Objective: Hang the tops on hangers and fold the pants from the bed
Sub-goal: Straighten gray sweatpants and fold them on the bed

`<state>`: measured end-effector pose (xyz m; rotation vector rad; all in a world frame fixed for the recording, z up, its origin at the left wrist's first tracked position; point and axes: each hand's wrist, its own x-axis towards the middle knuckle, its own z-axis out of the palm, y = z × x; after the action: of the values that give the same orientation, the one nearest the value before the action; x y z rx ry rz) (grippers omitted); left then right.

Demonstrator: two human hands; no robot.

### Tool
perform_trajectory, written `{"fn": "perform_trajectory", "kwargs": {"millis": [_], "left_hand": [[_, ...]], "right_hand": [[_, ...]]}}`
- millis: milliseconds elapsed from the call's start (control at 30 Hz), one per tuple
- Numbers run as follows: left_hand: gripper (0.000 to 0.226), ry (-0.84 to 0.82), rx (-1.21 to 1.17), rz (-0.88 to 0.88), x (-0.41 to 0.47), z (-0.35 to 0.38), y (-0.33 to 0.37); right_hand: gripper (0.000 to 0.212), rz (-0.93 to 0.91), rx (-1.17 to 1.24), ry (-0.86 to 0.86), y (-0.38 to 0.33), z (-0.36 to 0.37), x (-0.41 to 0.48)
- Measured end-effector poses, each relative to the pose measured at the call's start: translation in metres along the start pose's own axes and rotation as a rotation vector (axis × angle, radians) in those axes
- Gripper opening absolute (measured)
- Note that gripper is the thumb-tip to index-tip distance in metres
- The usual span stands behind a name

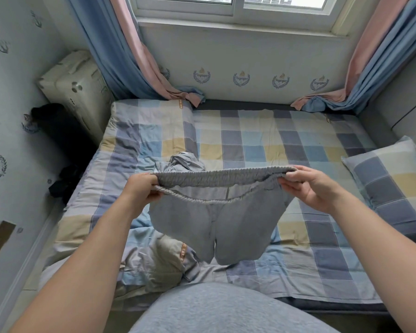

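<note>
Grey pants (216,224) with an elastic waistband hang in the air above the bed (298,145), legs pointing down. My left hand (143,188) grips the left end of the waistband and my right hand (310,186) grips the right end, stretching it wide. Just beyond the pants, a crumpled blue-grey garment (180,162) lies on the checked sheet. No hangers are in view.
A checked pillow (392,183) lies at the bed's right side, and a folded checked quilt (144,133) covers the left. A bagged bundle (77,85) and dark items (63,183) sit in the gap by the left wall. Curtains (139,56) hang down onto the bed's far edge.
</note>
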<state>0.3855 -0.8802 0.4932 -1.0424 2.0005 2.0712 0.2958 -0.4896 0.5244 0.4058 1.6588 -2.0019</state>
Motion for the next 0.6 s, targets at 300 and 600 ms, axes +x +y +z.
{"fn": "perform_trajectory", "kwargs": {"millis": [300, 600], "left_hand": [[0.034, -0.119, -0.145, 0.192, -0.007, -0.002, 0.004], [0.026, 0.201, 0.4, 0.39, -0.01, -0.006, -0.003]], "right_hand": [[0.013, -0.325, -0.379, 0.211, -0.001, 0.008, -0.004], [0.015, -0.509, -0.745, 0.324, 0.006, 0.002, -0.01]]}}
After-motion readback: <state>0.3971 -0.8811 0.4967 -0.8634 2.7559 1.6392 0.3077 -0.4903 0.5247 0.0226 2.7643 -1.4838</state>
